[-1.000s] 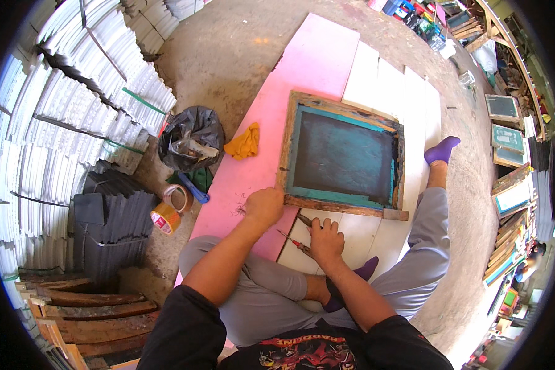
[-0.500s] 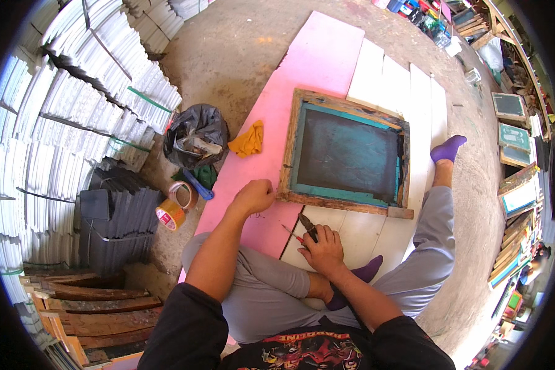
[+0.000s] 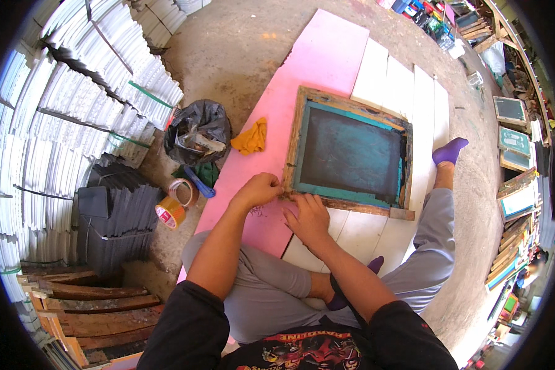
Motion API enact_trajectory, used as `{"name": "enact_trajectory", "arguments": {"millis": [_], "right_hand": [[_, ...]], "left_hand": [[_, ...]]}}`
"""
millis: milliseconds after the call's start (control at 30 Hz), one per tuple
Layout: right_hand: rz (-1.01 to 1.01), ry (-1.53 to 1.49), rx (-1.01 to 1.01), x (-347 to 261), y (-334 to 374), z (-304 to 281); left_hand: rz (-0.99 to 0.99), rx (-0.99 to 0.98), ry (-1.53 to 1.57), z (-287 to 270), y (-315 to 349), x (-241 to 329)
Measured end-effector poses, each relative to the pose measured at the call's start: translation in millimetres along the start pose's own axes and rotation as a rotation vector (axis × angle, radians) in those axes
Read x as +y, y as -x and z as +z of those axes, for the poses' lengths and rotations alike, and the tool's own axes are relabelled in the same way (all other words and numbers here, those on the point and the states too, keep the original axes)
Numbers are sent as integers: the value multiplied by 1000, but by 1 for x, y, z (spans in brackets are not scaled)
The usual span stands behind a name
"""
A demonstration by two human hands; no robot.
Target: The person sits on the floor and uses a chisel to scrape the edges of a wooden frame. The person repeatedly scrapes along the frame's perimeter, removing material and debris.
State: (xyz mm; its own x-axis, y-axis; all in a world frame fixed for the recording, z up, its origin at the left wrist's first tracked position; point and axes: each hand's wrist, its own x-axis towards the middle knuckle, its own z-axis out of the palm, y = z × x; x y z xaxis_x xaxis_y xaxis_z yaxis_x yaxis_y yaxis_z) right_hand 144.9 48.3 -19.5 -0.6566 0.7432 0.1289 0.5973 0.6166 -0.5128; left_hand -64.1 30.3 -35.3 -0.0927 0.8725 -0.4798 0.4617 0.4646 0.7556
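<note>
A worn wooden-framed screen (image 3: 403, 213) with dark mesh and turquoise borders lies across the pink and white boards in front of me. My left hand (image 3: 260, 189) is at its near left corner, fingers closed in a pinch; what they hold does not show. Close beside it, my right hand (image 3: 309, 217) is palm down, its bent fingertips at the frame's near edge and its thumb apart from them. Anything under that palm is hidden. Small dark bits (image 3: 259, 211) lie on the pink board (image 3: 246, 225) below my left hand.
An orange cloth (image 3: 250, 137) lies on the pink board. To its left are a black plastic bag (image 3: 197, 132), tape rolls (image 3: 170, 213) and a blue-handled tool (image 3: 199, 183). Tall white stacks (image 3: 80, 98) and a dark stack (image 3: 120, 216) line the left. My outstretched foot (image 3: 449, 151) is right of the boards.
My right hand has moved up and left from beside the pliers and screwdriver to the frame's corner. Both tools are out of sight now. My left hand has shifted slightly up and right.
</note>
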Motion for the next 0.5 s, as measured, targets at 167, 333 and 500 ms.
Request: {"name": "enact_trajectory", "arguments": {"millis": [167,333,500], "right_hand": [[116,64,26,-8,-27,28],[144,61,48,-10,-29,37],[119,76,56,-6,-26,40]], "left_hand": [[-26,-45,33,-5,1,3],[-63,-27,57,-7,-4,0],[-46,90,206,-4,-10,5]]}}
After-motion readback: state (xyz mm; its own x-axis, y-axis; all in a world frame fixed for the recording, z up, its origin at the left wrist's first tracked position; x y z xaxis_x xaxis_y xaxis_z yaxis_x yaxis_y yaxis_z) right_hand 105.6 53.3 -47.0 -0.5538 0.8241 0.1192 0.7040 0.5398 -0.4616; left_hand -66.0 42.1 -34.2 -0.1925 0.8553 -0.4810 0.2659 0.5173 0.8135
